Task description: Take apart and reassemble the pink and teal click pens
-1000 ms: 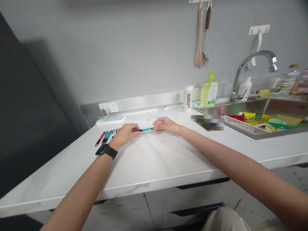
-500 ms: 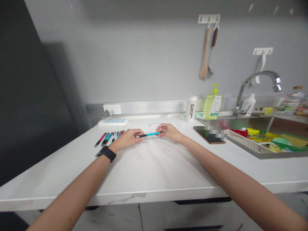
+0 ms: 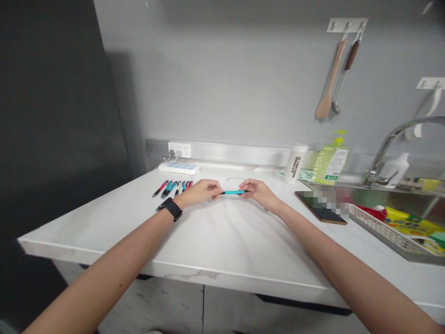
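Since half a second ago, your left hand [image 3: 203, 191] has shifted along the blue pen [image 3: 234, 192]: its fingers then sat near the pen's tip with most of the black grip section showing, and now they cover nearly all of that section. The pen has also levelled out from a slight slant, and your view has swung left, so the room sits further right.

You hold the pen at both ends, lying crosswise in front of you, between your two hands and over the middle of the white counter [image 3: 215, 241]. The left thumb and fingertips are pinched narrow on its dark left end. Your right hand [image 3: 259, 194] has an equally narrow pinch on the dark right end, fingers curled, the palm not visible. Only the blue barrel and a little black at each side show between the two grips. You cannot tell from this angle whether the pen touches the counter.

Just beyond your left wrist, with its black watch [image 3: 173, 208], several loose pens [image 3: 170, 189] lie side by side, red, blue and white ones, with dark ends towards you; your hand hides part of the row. A white power strip [image 3: 179, 168] lies behind them. Behind your right hand is a thin wire [image 3: 236, 178], and to its right a dark flat device [image 3: 327, 214] lies near the sink's edge.
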Demonstrator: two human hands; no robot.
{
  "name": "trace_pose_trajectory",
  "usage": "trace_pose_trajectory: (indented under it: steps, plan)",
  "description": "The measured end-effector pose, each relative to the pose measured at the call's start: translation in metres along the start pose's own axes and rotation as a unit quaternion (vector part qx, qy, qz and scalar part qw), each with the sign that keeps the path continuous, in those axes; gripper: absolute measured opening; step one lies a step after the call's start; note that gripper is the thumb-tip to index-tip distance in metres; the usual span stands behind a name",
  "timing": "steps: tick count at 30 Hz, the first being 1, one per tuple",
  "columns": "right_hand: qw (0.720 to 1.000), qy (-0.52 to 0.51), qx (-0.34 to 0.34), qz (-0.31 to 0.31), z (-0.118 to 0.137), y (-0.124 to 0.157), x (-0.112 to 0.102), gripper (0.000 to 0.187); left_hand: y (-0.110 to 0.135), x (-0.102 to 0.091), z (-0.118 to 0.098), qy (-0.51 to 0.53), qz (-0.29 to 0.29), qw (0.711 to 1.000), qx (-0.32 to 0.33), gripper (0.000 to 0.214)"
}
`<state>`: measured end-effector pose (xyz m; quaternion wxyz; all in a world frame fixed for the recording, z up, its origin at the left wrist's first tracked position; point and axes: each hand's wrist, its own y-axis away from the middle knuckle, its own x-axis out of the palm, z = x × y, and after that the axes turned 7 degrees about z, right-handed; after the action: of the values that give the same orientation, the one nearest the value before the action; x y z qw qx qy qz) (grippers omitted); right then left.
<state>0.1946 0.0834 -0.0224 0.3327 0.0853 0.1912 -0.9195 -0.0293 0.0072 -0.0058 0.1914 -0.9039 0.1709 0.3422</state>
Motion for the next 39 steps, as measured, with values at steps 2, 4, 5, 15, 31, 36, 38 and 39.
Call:
trace_pose_trajectory:
  steps: [2, 4, 5, 15, 31, 36, 38, 39]
  plan:
    - [1.0, 0.002, -0.003, -0.001, 0.001, 0.0, 0.0, 0.029, 0.001, 0.001, 0.002, 0.025, 0.007, 1.0, -0.015, 0.025]
    - [1.0, 0.004, -0.01, 0.002, 0.001, 0.001, 0.0, 0.029, 0.001, 0.002, 0.005, 0.05, 0.0, 0.999, -0.018, 0.03]
    - [1.0, 0.004, -0.013, 0.004, 0.001, 0.001, 0.0, 0.029, 0.001, 0.002, 0.006, 0.062, -0.002, 0.998, -0.017, 0.036]
    - [1.0, 0.015, -0.017, 0.014, 0.003, -0.001, 0.003, 0.028, 0.003, -0.002, 0.009, 0.071, 0.033, 0.997, -0.003, 0.032]
    - [0.998, 0.035, -0.034, 0.027, 0.002, 0.0, 0.003, 0.026, 0.004, 0.002, 0.002, 0.074, 0.061, 0.994, -0.046, 0.037]
    - [0.998, 0.04, -0.042, 0.023, 0.003, 0.001, 0.003, 0.026, 0.001, 0.005, -0.001, 0.062, 0.029, 0.997, -0.022, 0.031]
    - [0.998, 0.039, -0.045, 0.024, 0.003, 0.001, 0.004, 0.025, 0.001, 0.006, -0.002, 0.072, 0.041, 0.996, -0.024, 0.029]
    - [0.998, 0.041, -0.048, 0.024, 0.002, 0.001, 0.004, 0.025, 0.0, 0.006, -0.002, 0.082, 0.046, 0.995, -0.029, 0.028]
